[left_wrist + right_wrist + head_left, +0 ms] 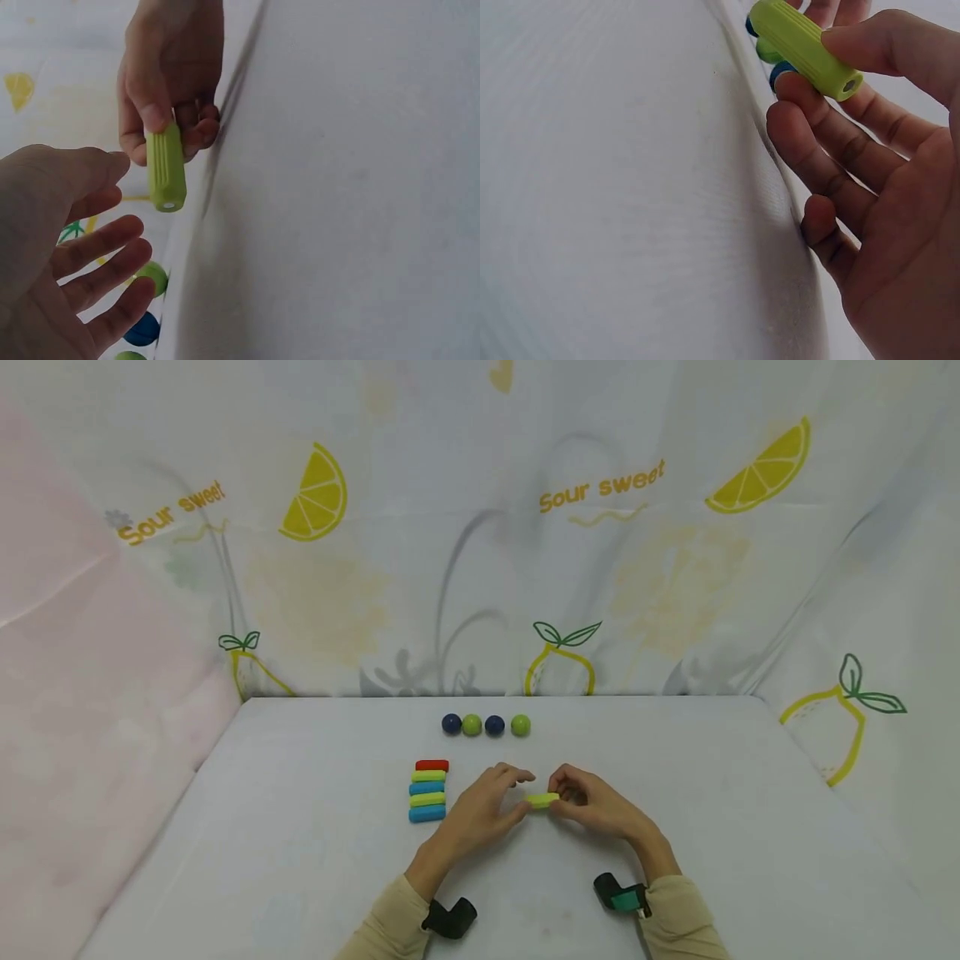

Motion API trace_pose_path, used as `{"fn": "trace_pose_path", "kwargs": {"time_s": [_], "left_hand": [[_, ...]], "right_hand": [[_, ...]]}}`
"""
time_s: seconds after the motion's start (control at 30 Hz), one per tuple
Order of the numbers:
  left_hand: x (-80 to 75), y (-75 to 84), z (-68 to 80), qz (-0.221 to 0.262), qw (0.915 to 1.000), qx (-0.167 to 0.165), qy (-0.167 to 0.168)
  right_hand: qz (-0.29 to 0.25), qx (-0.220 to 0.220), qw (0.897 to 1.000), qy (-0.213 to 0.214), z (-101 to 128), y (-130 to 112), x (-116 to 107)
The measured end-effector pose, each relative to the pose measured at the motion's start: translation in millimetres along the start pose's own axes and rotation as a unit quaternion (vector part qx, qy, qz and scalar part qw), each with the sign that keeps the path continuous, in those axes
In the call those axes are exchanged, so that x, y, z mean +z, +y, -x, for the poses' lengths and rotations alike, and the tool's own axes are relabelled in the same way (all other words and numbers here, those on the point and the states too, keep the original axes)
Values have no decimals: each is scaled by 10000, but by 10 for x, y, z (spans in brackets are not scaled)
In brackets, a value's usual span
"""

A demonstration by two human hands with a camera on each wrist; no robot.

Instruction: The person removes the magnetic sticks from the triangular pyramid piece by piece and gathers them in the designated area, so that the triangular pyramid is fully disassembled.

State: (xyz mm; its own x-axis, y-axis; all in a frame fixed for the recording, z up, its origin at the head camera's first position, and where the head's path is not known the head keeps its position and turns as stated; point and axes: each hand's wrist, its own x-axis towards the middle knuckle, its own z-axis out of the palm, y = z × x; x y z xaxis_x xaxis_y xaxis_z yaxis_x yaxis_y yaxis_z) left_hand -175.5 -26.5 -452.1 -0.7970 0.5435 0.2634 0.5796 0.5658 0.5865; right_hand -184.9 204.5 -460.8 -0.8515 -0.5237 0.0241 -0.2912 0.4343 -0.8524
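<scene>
My right hand point(597, 803) pinches a short yellow-green magnetic rod point(542, 800) near one end, between thumb and fingers. In the right wrist view the rod point(806, 49) shows ribbed sides and a small grey spot in its end face. Facing it from the other side, my left hand point(477, 810) has its fingers spread and relaxed, with the thumb tip close to the rod's free end. The left wrist view shows the left hand point(67, 247) gripping nothing, beside the rod point(166, 169) in the right hand.
Left of the hands lies a column of several rods, among them a red rod point(432, 766) and a blue rod point(427, 813). Behind is a row of balls, including a dark blue ball point(452, 723) and a green ball point(521, 725), on the white table point(300, 860).
</scene>
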Motion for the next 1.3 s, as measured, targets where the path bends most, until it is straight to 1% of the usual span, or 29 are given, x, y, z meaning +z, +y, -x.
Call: {"fn": "trace_pose_path", "kwargs": {"time_s": [0.17, 0.3, 0.47, 0.63, 0.87, 1.0, 1.13, 1.23, 1.3], "left_hand": [[113, 1, 37, 1, 9999, 112, -24], [150, 10, 35, -60, 9998, 159, 68], [138, 34, 37, -129, 9999, 33, 88], [106, 48, 42, -130, 9999, -8, 87], [64, 40, 35, 84, 9999, -35, -110], [11, 17, 34, 137, 9996, -130, -197], [-93, -13, 45, 186, 9993, -181, -275], [-214, -33, 70, 178, 9985, -197, -474], [-301, -59, 95, 181, 9974, -199, -668]], "right_hand": [[48, 55, 10000, 7, -1, 0, 8], [87, -116, 9999, 2, -4, 1, -3], [30, -257, 9997, -35, 3, -14, 0], [-128, -373, 9992, -70, 5, -33, 19], [-20, -309, 9995, -85, -2, 2, 24], [-3, -321, 9995, -81, -5, 22, 25], [-62, -224, 9997, -89, -18, 35, 33], [-97, -126, 9998, -121, -28, 32, 37], [-114, -92, 9998, -147, -32, 24, 38]]}}
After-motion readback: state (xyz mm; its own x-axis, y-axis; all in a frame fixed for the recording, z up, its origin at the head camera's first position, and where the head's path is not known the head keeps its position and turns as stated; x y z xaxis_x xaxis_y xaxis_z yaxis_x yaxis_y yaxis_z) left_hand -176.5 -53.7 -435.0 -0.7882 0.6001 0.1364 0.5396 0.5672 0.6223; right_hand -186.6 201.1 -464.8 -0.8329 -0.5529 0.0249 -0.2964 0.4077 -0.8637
